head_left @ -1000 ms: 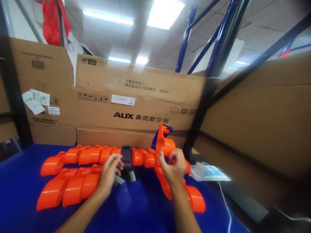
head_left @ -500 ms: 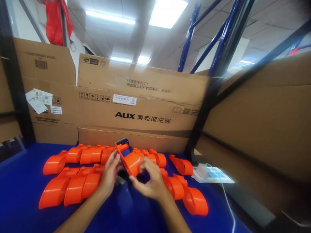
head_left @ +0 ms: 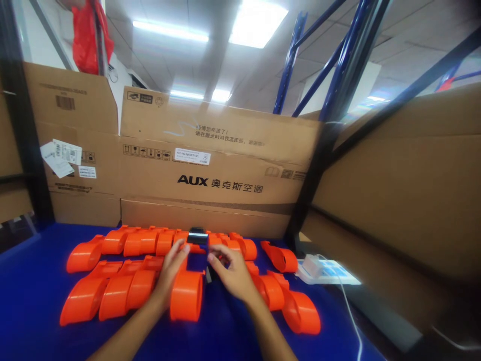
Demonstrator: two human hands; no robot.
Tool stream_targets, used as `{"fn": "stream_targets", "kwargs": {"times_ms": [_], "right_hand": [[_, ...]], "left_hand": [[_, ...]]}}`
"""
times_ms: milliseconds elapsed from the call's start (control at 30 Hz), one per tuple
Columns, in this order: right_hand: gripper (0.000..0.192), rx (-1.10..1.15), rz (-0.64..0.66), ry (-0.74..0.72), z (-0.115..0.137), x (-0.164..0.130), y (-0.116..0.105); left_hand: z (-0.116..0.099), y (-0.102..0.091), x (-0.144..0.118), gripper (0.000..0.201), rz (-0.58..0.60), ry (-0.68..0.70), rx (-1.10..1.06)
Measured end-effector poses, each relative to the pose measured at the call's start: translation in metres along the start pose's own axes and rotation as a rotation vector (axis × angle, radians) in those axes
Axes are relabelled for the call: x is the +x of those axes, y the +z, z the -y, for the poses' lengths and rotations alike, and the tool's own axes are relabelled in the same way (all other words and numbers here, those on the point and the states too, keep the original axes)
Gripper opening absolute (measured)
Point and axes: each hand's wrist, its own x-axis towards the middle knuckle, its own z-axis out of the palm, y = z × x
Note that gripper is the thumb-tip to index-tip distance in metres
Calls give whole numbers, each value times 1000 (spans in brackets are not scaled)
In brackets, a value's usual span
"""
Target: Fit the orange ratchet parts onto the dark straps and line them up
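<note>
Both hands pinch the far end of one orange plastic piece [head_left: 187,296] lying flat on the blue table [head_left: 33,306]: the left hand [head_left: 170,273] from the left, the right hand [head_left: 233,273] from the right, fingertips closed near its dark clip [head_left: 197,235]. It sits tight between orange rows [head_left: 112,288] on both sides. A sideways nudge could likely knock the neighbouring pieces [head_left: 285,301] out of line, or a finger could catch the clip.
</note>
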Motion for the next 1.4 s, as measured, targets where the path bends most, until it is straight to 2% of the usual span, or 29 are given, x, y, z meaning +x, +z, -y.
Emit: {"fn": "stream_targets", "kwargs": {"times_ms": [67,133,300,467,800,1233,1400], "right_hand": [[22,-16,79,1,2,-1,2],[25,-17,102,3,3,-1,5],[23,-25,54,22,1,-2,11],[21,-126,26,23,-3,-3,14],[22,-200,29,-23,0,-1,13],[26,-95,17,29,1,-1,14],[26,-28,35,58,0,-1,14]], "left_hand": [[-1,2,0,46,-19,3,77],[-3,4,1,47,-2,32,128],[-6,9,3,41,177,161,214],[-6,9,3,41,266,178,288],[-9,9,2,44,275,151,311],[-7,10,5,49,205,106,245],[-10,12,4,48,241,70,178]]}}
